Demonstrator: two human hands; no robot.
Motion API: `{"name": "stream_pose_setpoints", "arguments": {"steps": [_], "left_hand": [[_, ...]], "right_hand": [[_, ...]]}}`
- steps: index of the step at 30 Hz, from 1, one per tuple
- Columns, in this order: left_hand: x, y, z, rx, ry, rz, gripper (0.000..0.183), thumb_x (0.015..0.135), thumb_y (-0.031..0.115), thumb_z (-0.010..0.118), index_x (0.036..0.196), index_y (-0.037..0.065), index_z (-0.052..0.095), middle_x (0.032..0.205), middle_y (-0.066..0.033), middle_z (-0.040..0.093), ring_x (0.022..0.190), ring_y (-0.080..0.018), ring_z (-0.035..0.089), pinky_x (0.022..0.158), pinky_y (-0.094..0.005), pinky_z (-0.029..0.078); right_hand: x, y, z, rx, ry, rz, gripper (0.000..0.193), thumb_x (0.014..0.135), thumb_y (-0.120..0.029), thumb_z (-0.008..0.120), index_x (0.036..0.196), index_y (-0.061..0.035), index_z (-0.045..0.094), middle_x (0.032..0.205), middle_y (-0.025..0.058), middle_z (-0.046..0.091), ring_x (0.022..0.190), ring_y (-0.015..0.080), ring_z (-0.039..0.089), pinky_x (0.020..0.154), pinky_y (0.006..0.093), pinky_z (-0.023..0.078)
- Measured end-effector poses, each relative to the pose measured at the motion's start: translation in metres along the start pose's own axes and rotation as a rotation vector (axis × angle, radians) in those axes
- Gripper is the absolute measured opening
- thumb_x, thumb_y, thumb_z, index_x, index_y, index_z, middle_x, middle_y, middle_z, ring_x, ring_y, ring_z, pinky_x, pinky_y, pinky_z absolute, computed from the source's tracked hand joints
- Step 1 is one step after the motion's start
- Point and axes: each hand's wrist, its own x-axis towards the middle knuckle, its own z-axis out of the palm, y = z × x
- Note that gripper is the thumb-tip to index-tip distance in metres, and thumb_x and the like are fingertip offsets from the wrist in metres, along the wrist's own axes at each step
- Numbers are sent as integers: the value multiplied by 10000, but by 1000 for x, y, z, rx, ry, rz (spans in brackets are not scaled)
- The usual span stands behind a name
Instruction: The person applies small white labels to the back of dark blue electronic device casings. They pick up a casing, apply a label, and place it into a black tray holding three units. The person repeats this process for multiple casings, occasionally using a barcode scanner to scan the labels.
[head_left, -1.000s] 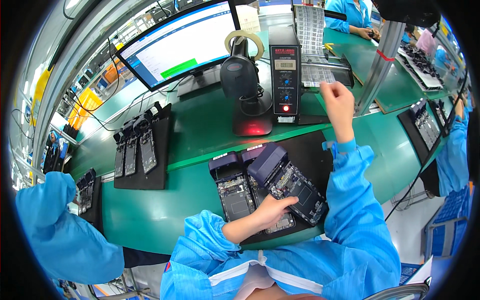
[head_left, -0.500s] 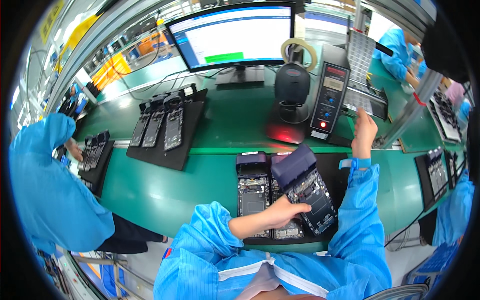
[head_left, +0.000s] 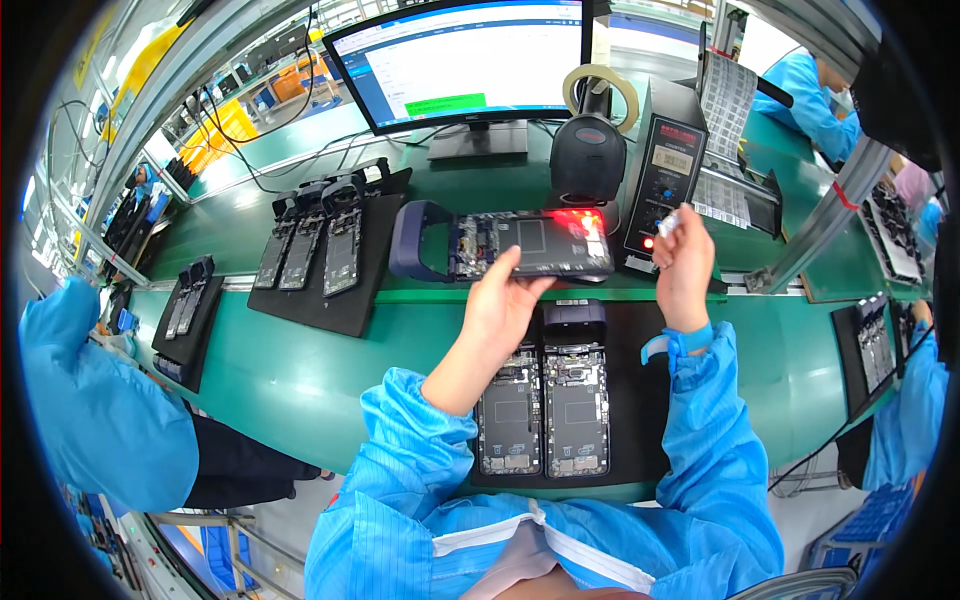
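Note:
My left hand (head_left: 500, 305) grips an opened handheld device (head_left: 530, 243) with a bare circuit board and a dark purple hood. It is held sideways, hood to the left, beneath a black barcode scanner (head_left: 588, 165) whose red light falls on its right end. Raised beside the label dispenser (head_left: 660, 180), my right hand (head_left: 686, 268) pinches a small white label (head_left: 668, 226). Below, two similar devices, one on the left (head_left: 509, 415) and one on the right (head_left: 577, 408), lie side by side on a black mat (head_left: 640, 400).
Behind stands a monitor (head_left: 460, 65), with a tape roll (head_left: 630, 105) by the scanner. More opened devices (head_left: 300, 245) rest on a mat at the left. A metal post (head_left: 825, 215) rises at the right. Co-workers in blue sit left (head_left: 100, 400) and right (head_left: 810, 100).
My left hand has lifted the device off the mat area, turned it sideways and brought it under the scanner. My right hand has drawn back from the dispenser with a label.

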Motion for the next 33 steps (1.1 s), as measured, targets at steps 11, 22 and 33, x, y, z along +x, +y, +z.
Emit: {"name": "stream_pose_setpoints", "arguments": {"steps": [11,22,33], "left_hand": [[-13,6,10,29,75,-36,264,852,211,449,1028,22,508,1043,-94,547,972,-212,515,868,-392,412],[-57,20,36,84,49,-95,276,823,187,430,1003,0,523,986,-95,581,930,-198,542,853,-348,402],[-12,8,10,70,-121,88,210,827,147,463,957,-5,531,1001,-96,565,960,-192,523,885,-360,409]], "right_hand": [[-19,-18,11,-112,-57,-243,277,857,-197,445,605,-83,426,545,-14,388,464,48,305,424,209,232],[-20,27,11,-160,-325,346,320,816,-174,515,1095,-20,528,704,16,532,591,63,502,510,184,404],[-31,10,22,12,-194,248,261,854,-296,437,857,-39,484,983,163,574,826,190,579,716,314,459]]}}
